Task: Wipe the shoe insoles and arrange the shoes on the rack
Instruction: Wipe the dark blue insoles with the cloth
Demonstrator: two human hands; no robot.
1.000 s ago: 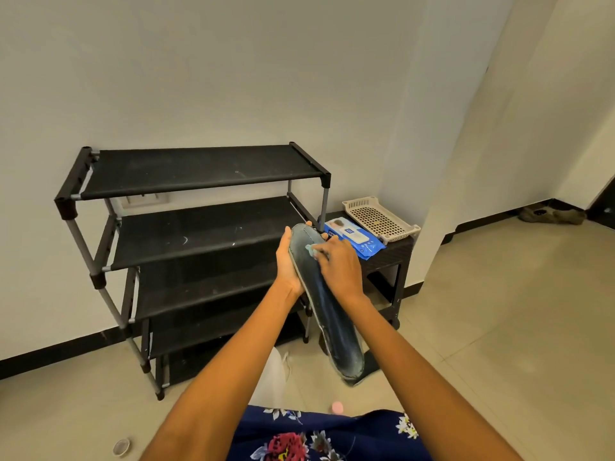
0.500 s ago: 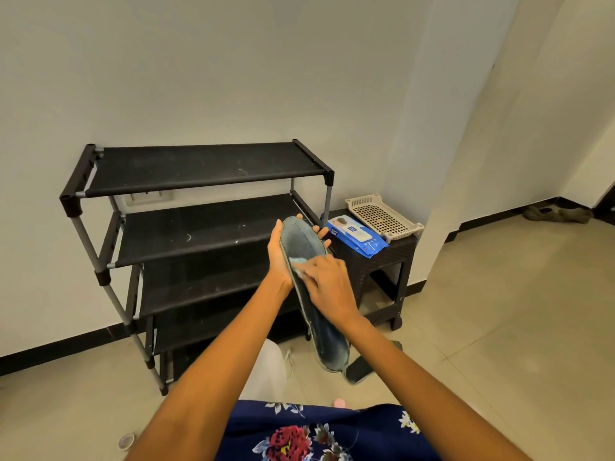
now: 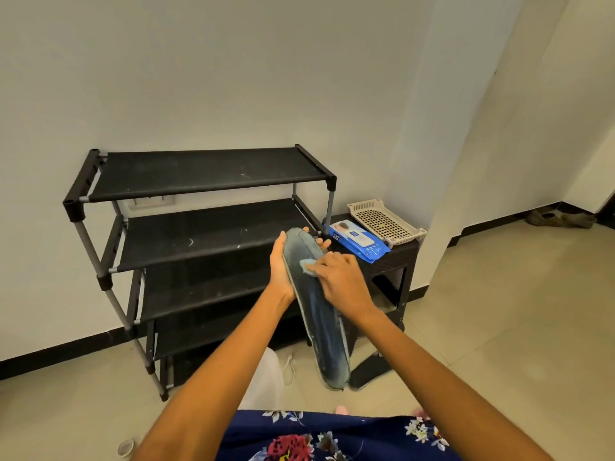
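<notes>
1. Insole (image 3: 316, 314), grey-blue, held in the air in front of the rack, toe end far, heel end near and low.
2. Left hand (image 3: 283, 271) grips its left edge from underneath, fingertips (image 3: 321, 242) curled over the far right edge.
3. Right hand (image 3: 342, 281) has its fingers curled, pressing a pale blue wipe (image 3: 307, 265) onto the insole's upper half.
4. Shoe rack (image 3: 203, 234), black, four shelves, stands against the wall left of the hands.
5. Dark stool (image 3: 399, 257) just right of the rack carries a blue wipes pack (image 3: 359, 241) and a beige perforated tray (image 3: 386, 221), side by side.
6. Black insole (image 3: 369, 371) lies on the floor near the stool.
</notes>
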